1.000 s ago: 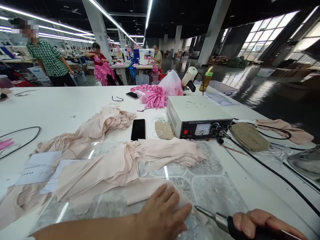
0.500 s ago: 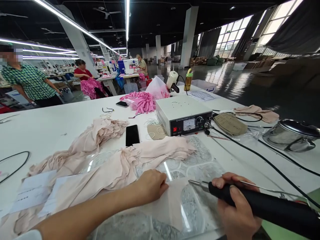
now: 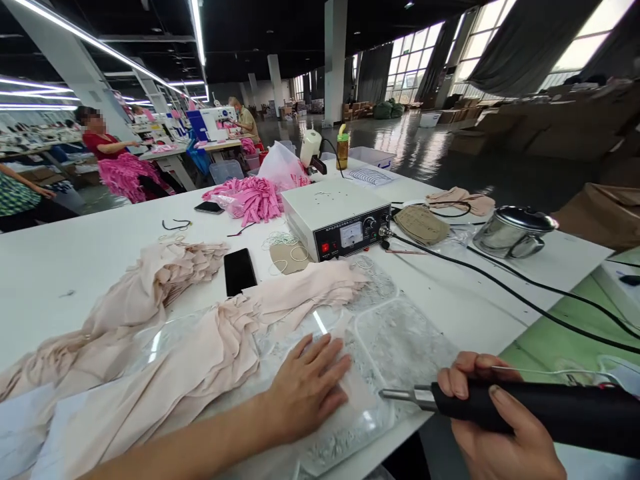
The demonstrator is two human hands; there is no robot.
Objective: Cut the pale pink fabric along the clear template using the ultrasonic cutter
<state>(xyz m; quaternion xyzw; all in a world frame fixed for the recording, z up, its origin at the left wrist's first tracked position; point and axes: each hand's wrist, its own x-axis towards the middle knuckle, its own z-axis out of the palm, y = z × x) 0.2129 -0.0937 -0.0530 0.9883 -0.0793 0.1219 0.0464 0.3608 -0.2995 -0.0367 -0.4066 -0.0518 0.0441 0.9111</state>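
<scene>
My left hand point(image 3: 305, 387) lies flat, fingers spread, on a pale pink fabric piece point(image 3: 357, 393) that rests on a clear plastic sheet point(image 3: 400, 340). My right hand point(image 3: 495, 433) is wrapped round a black handheld tool point(image 3: 540, 410) with a metal tip point(image 3: 400, 395) that points left, just right of the fabric piece. Stacks of pale pink fabric pieces point(image 3: 210, 340) lie to the left of my left hand. A black cable point(image 3: 500, 290) runs from the tool side to a white control box point(image 3: 335, 217) with a dial and red button.
A black phone point(image 3: 239, 271), a second fabric pile point(image 3: 165, 273), a bright pink bundle point(image 3: 247, 199), a metal pot point(image 3: 513, 232) and a tan pad point(image 3: 423, 225) lie on the white table point(image 3: 75, 260). Other people work at sewing stations behind. The table edge is close on the right.
My left hand has gone from curled to flat and spread on the fabric piece. The tool has dropped lower and to the right. The view has swung right.
</scene>
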